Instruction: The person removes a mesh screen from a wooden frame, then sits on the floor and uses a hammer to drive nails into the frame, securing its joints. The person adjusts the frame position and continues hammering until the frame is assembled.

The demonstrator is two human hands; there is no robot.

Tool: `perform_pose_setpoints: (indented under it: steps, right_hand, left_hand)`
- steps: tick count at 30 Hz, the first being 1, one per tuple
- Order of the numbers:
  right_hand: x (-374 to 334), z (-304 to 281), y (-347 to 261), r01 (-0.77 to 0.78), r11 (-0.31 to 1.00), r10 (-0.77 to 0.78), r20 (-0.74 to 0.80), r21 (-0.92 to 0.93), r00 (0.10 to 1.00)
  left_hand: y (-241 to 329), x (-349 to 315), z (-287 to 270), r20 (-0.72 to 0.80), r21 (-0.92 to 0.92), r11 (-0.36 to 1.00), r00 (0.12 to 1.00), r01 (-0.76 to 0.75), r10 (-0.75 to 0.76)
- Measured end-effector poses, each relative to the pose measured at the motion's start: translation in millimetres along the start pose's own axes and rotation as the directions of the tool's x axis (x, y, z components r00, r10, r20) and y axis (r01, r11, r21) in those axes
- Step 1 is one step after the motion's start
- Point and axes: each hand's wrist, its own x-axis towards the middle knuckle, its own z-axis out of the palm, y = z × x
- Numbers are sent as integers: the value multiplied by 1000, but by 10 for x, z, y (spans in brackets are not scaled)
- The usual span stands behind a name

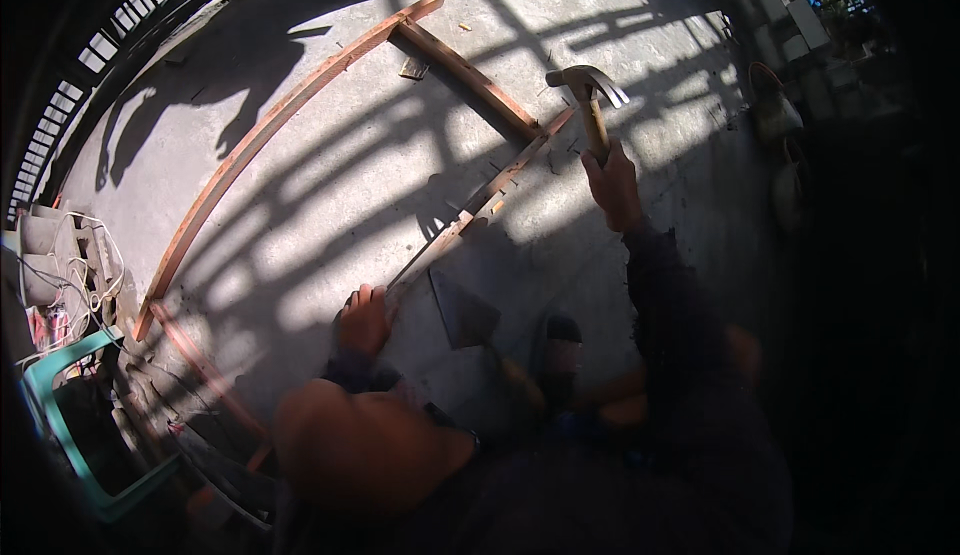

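Observation:
My right hand [613, 187] is wrapped round the wooden handle of a claw hammer [588, 90]. It holds the hammer raised, with the metal head up and the claw toward the right. My left hand [362, 325] is closed on the near end of a narrow wooden strip [440, 240], which runs diagonally away from me. Several nails stick out along the strip's far half. A wooden crosspiece [475, 82] meets the strip near its far end and joins a long wooden beam [270, 130] on the left, forming part of a frame on the concrete.
A flat grey blade [463, 310] lies by my foot. At the left stand a turquoise plastic frame [60, 405] and grey hollow blocks [45, 245] with white cord. A reddish wooden piece [205, 360] extends near my left. Pale blocks [785, 15] are stacked at the far right.

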Motion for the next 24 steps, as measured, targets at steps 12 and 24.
perform_pose_setpoints:
  steps: [12,24]
  right_hand:
    - [674,203,46,79,889,-67,-41,452,997]
    - [717,139,-28,57,975,-69,49,214,996]
  left_hand:
    - [-5,5,56,74,4,997,994,75,-75]
    - [-3,-12,32,93,-30,996,992,88,-85]
